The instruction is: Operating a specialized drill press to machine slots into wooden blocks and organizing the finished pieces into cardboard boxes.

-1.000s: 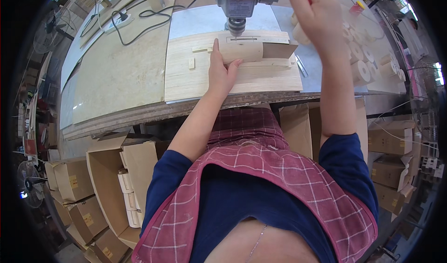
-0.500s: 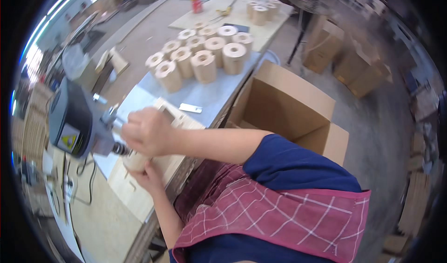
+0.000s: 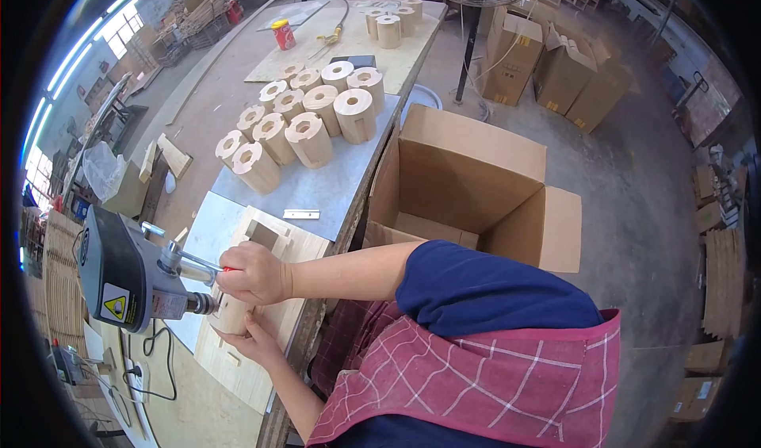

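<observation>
My right hand (image 3: 255, 273) is closed around the feed lever (image 3: 198, 262) of a drill press (image 3: 119, 269); a bit of red shows at its fingers. Below it, my left hand (image 3: 255, 343) holds a pale wooden cylinder (image 3: 231, 315) from the near side, thumb on top. The drill chuck (image 3: 201, 303) sits right against the cylinder's left side, and the bit's tip is hidden from me. Under the piece lies a light wooden board (image 3: 258, 377) with blocks fixed on it, including a raised wooden frame (image 3: 266, 234).
Several wooden cylinders with centre holes (image 3: 309, 139) stand farther along the bench. A white metal strip (image 3: 301, 214) lies nearer. An open cardboard box (image 3: 473, 158) stands right of the bench edge. A red jar (image 3: 283, 36) and a black cable (image 3: 170, 369) are on the bench.
The whole view has shifted and become sharper, with the bench items now lower and farther left. Both hands keep their holds on the lever and the wooden cylinder.
</observation>
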Available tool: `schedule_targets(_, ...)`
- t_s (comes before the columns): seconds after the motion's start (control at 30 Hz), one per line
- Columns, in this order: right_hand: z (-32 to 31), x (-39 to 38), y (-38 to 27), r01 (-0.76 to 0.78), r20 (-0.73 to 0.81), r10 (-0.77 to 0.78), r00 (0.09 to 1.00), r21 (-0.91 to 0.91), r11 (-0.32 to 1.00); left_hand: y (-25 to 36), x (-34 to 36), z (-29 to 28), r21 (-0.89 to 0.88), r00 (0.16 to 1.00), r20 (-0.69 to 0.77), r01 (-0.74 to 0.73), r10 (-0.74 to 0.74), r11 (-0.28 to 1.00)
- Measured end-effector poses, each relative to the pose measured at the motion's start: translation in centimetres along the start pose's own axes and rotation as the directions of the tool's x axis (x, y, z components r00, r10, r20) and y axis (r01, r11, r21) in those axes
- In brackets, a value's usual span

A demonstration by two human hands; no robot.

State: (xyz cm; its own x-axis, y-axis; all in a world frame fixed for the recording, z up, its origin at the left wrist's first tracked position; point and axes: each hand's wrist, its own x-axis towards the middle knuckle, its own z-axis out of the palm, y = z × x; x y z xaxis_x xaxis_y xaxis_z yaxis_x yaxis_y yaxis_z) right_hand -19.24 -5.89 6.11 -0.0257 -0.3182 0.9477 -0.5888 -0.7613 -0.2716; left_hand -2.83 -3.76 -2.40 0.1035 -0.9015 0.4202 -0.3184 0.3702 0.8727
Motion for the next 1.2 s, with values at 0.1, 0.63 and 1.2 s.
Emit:
schedule_targets(0.1, 0.4, -0.5, 0.2, -0.024, -0.038, 0.026, 0.999, 0.038, 0.999, 0.6, -0.1, 0.2, 0.008, 1.000, -0.010, -0.009, 0.010, 1.000)
schedule_targets(0.63, -0.3, 12.2, -0.4, -0.005, 0.155, 0.037, 0.987, -0.202, 0.979, -1.3, -0.1, -0.3, 0.163, 0.996, -0.073, 0.061, -0.049, 0.985)
schedule_targets(1.2, 0.3, 13.6, 6.5, -0.497, 0.515, 0.318, 0.796, 0.257, 0.829, 2.9, 0.0, 0.1, -0.091, 0.983, -0.064, 0.163, -0.169, 0.982)
